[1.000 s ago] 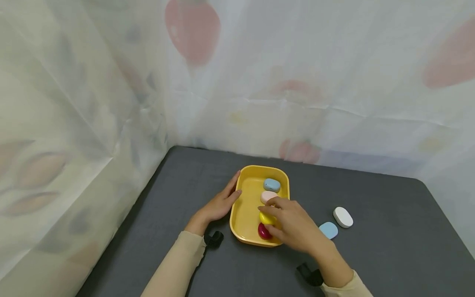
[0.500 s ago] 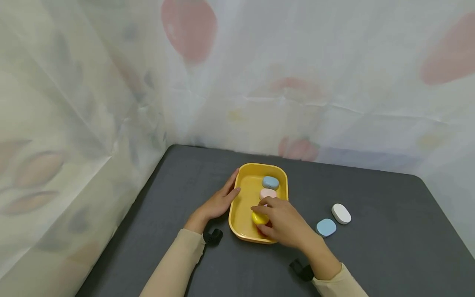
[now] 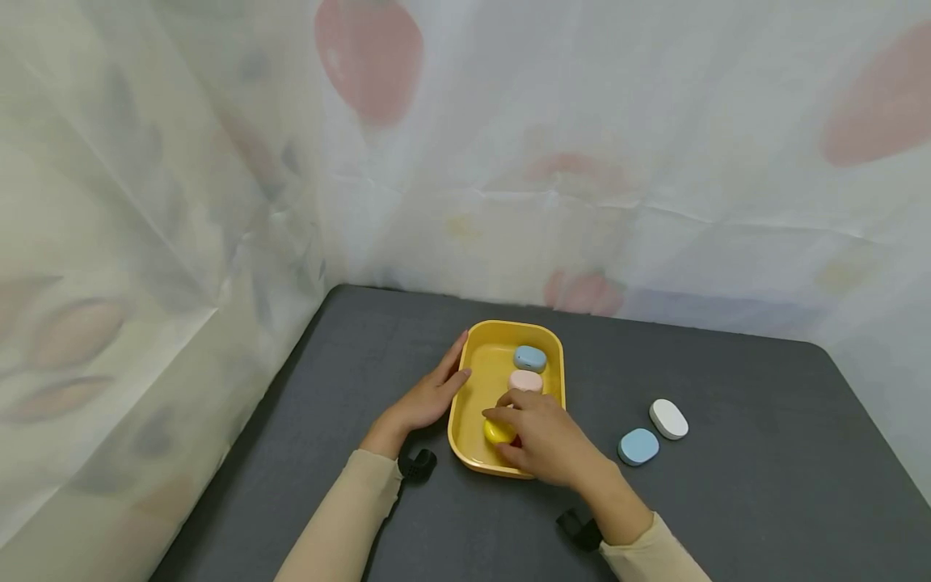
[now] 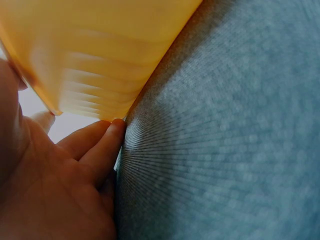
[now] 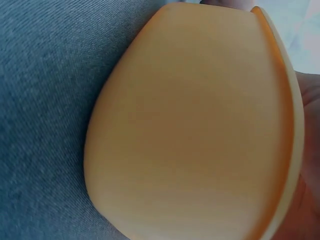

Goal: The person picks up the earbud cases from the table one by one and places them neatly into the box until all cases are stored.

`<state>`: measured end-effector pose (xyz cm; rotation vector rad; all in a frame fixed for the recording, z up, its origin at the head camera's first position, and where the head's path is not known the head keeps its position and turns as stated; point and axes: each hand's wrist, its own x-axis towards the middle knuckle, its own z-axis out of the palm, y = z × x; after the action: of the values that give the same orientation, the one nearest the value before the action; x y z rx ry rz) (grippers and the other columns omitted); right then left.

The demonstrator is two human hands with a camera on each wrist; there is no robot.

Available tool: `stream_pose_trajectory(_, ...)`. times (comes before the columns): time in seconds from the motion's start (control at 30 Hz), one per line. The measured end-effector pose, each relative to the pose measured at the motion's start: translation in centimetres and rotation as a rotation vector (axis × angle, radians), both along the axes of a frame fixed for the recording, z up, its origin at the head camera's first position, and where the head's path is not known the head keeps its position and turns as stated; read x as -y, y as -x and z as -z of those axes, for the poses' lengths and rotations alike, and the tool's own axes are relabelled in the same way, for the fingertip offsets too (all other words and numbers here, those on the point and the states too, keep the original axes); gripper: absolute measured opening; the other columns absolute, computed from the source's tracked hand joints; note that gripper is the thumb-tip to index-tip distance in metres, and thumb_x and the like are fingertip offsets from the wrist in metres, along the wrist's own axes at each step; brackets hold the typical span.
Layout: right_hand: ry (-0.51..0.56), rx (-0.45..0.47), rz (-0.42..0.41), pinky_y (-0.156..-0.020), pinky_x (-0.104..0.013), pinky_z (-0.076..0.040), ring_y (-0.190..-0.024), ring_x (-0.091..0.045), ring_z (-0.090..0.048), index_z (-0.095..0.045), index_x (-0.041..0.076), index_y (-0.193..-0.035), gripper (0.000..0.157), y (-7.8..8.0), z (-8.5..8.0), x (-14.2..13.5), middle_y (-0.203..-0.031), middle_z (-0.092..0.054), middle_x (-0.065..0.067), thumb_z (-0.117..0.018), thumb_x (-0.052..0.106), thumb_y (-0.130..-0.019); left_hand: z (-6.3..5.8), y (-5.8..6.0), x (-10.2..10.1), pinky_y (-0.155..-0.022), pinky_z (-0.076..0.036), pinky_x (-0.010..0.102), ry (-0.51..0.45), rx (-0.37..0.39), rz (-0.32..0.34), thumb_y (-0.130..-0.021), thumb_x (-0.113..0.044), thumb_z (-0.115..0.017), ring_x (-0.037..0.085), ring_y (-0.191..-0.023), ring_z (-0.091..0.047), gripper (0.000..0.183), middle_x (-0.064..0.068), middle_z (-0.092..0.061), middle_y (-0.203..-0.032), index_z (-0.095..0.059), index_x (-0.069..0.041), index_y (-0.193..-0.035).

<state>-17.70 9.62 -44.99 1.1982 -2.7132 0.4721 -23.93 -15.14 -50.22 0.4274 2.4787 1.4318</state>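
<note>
Inside yellow tray | right grip pinches yellow piece | left grip (fingers straight) touches tray's side

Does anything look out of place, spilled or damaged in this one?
Nothing looks spilled or damaged. Perhaps slightly odd: a blue piece and a white piece lie on the table, while others sit inside the yellow tray.

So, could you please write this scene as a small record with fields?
Left hand: touches the left side of the yellow, rounded rectangular tray
Right hand: pinches the glossy yellow rounded piece inside the tray
Also visible in tray: pale blue rounded piece, pale pink rounded piece
On dark grey table, right of tray: white oval piece, light blue oval piece
Hidden: area under right hand
</note>
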Motion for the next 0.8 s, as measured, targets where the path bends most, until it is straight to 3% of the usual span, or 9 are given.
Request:
stream_pose_trajectory(0.3, -0.003, -0.010, -0.010, -0.091, -0.037, -0.055, -0.100, -0.017, -0.065, -0.078, 0.018, -0.122, 0.042, 0.3, 0.4, 0.6, -0.114, -0.070, 0.000, -0.087, 0.028, -0.083, -0.1, -0.2, 0.1, -0.126, -0.025, 0.057, -0.008, -0.014, 0.015, -0.111, -0.054, -0.039, 0.026, -0.160, -0.021, 0.065, -0.009, -0.012, -0.174, -0.001, -0.053, -0.163)
stream_pose_trajectory(0.8, -0.019, 0.055, -0.005, -0.095, -0.041, -0.055, -0.107, -0.019, -0.067, -0.076, 0.016, -0.124, 0.043, 0.6, 0.8, 1.4, -0.117, -0.072, 0.000, -0.087, 0.030, -0.085, -0.2, -0.3, 0.1, -0.126, -0.026, 0.057, -0.009, -0.011, 0.007, -0.110, -0.053, -0.040, 0.026, -0.159, -0.023, 0.066, -0.012, -0.013, -0.173, -0.003, -0.050, -0.164)
